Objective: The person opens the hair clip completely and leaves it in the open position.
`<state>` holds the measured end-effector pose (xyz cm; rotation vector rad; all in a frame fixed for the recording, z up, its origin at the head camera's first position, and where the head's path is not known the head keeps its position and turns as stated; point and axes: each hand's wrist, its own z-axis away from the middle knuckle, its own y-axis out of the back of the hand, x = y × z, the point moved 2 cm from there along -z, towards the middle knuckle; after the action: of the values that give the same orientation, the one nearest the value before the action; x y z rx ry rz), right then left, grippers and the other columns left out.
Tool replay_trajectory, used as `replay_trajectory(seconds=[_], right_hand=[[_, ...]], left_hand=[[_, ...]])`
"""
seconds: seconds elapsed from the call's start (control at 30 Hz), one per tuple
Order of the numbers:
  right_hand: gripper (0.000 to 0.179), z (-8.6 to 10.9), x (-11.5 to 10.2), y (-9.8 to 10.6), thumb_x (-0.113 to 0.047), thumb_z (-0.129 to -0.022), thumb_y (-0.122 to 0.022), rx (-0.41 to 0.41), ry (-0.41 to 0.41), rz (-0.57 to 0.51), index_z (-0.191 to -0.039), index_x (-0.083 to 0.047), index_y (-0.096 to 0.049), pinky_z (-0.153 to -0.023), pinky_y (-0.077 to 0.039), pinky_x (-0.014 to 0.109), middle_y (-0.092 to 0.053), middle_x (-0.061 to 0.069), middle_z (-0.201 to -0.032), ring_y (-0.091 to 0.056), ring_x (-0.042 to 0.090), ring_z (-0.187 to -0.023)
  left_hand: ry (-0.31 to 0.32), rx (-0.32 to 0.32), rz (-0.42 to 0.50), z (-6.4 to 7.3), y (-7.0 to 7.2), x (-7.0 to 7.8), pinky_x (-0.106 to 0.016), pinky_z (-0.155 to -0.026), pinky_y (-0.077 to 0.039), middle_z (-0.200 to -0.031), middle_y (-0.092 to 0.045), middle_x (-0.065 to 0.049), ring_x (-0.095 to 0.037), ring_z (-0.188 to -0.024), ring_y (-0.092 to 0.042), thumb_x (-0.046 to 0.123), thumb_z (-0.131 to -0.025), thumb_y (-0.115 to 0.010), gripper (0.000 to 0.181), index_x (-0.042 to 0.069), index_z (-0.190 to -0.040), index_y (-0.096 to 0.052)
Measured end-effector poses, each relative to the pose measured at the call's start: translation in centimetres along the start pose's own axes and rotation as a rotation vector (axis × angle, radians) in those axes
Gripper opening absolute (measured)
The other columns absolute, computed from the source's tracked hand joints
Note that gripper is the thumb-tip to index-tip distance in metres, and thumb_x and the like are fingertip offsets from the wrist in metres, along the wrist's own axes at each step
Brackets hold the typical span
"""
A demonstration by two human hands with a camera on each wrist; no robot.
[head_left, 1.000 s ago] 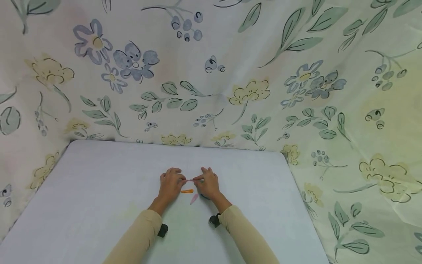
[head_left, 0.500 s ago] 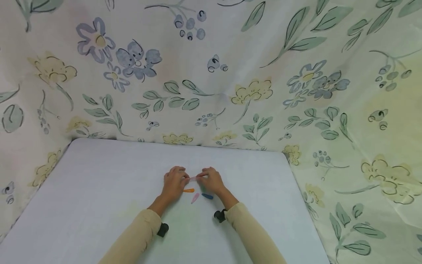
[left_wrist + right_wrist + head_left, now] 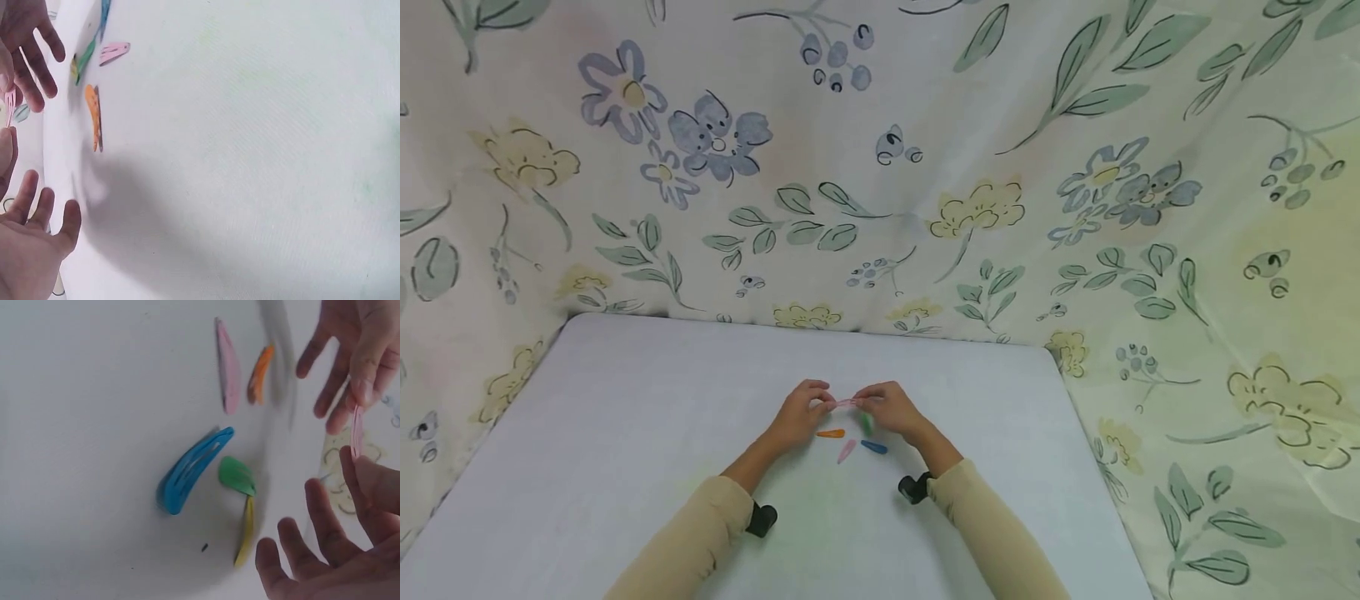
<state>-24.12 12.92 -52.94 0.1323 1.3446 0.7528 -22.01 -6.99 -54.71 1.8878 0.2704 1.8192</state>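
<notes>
Both hands hold a pink snap hair clip [image 3: 356, 432] between them, raised off the table. My left hand [image 3: 797, 418] pinches one end between thumb and fingertips; my right hand [image 3: 889, 408] pinches the other the same way. The remaining fingers of each hand are spread. Below them on the table lie an orange hair clip [image 3: 831, 433], a second pink clip [image 3: 847, 451] and a blue clip [image 3: 874, 447]. A green clip [image 3: 236, 475] lies beside the blue one, partly under the right hand in the head view. A yellow clip [image 3: 245, 534] touches its narrow end.
The white table [image 3: 700, 375] runs back to a hanging floral cloth [image 3: 850, 167], which also rises along both sides. A tiny dark speck [image 3: 204, 547] lies near the blue clip. Black wrist cameras [image 3: 914, 488] are strapped below each sleeve.
The right hand has moved right, uncovering the blue clip and then part of the green one. The pink clip, still held by both hands, has moved slightly right and farther back.
</notes>
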Motion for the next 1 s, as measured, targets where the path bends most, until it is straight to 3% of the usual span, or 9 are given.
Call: replay_trajectory(seconds=[0.13,0.23,0.37,0.5,0.7,1.0], right_hand=[[0.024,0.3,-0.1,0.5,-0.026,-0.099,-0.063,-0.056,-0.069,-0.097,-0.114,-0.012,-0.074,-0.090,-0.045,0.043,-0.069,0.001,-0.112,-0.054,0.021,-0.104],[0.027,0.4,0.1,0.6,-0.026,-0.099,-0.063,-0.093,-0.095,-0.204,-0.116,-0.008,-0.073,-0.097,-0.047,0.045,-0.068,0.003,-0.117,-0.058,0.023,-0.110],[0.033,0.3,0.5,0.7,-0.021,-0.100,-0.060,-0.141,-0.098,-0.387,-0.121,0.003,-0.068,-0.107,-0.041,0.048,-0.065,0.012,-0.127,-0.054,0.031,-0.124],[0.036,0.2,0.9,0.8,-0.018,-0.103,-0.054,-0.175,-0.087,-0.518,-0.126,0.010,-0.061,-0.110,-0.037,0.051,-0.059,0.021,-0.134,-0.050,0.036,-0.128],[0.040,0.4,0.7,0.9,-0.019,-0.104,-0.054,-0.182,-0.097,-0.608,-0.130,0.011,-0.057,-0.112,-0.034,0.052,-0.053,0.025,-0.139,-0.046,0.038,-0.132],[0.032,0.4,0.3,0.9,-0.015,-0.103,-0.054,-0.163,-0.083,-0.670,-0.124,0.008,-0.062,-0.112,-0.034,0.051,-0.052,0.027,-0.137,-0.044,0.040,-0.133]], left_hand=[[0.099,-0.038,0.121,0.3,0.3,0.1,-0.055,-0.111,-0.033,-0.137,-0.057,-0.013,-0.036,-0.136,-0.044,0.019,-0.099,-0.063,0.019,0.003,-0.101,-0.072],[0.179,-0.059,0.231,0.3,0.4,0.1,-0.050,-0.110,-0.037,-0.140,-0.057,-0.009,-0.031,-0.136,-0.045,0.023,-0.100,-0.062,0.025,0.002,-0.108,-0.072],[0.246,-0.092,0.337,0.2,0.4,0.1,-0.042,-0.104,-0.045,-0.141,-0.057,-0.009,-0.025,-0.128,-0.052,0.028,-0.100,-0.061,0.036,0.003,-0.125,-0.067],[0.295,-0.120,0.458,0.1,0.2,0.2,-0.041,-0.105,-0.045,-0.143,-0.055,-0.011,-0.026,-0.127,-0.053,0.028,-0.100,-0.061,0.044,0.003,-0.137,-0.059],[0.292,-0.125,0.594,-0.2,-0.1,0.5,-0.044,-0.108,-0.041,-0.146,-0.052,-0.012,-0.028,-0.134,-0.047,0.024,-0.101,-0.059,0.041,-0.002,-0.133,-0.060],[0.269,-0.122,0.686,-0.4,-0.3,0.8,-0.043,-0.107,-0.042,-0.149,-0.049,-0.012,-0.027,-0.135,-0.045,0.019,-0.103,-0.055,0.038,-0.006,-0.131,-0.058]])
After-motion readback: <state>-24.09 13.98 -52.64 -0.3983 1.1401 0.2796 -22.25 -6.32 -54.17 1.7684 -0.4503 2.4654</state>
